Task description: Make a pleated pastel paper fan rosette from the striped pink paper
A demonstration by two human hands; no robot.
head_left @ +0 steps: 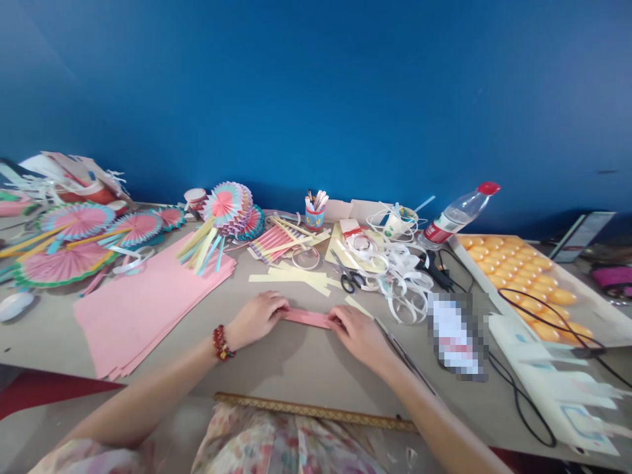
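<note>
A narrow folded pink paper strip (309, 318) lies level between my two hands, low over the table. My left hand (259, 318), with a red bead bracelet (222, 343) at its wrist, pinches the strip's left end. At the right end, the closed fingers of my right hand (358, 332) hold it, and part of that end is hidden under them. Just beyond the strip lie pale yellow paper strips (286, 278) and dark-handled scissors (351, 280). A stack of pink paper sheets (148, 309) spreads to the left of my left hand.
Pleated paper fans (74, 260) lie at the far left. White paper curls (407, 283), a glue gun (437, 271) and a plastic bottle (459, 214) are right of centre. A tray of orange oval pieces (612, 316), black cables and a power strip (543, 395) fill the right side.
</note>
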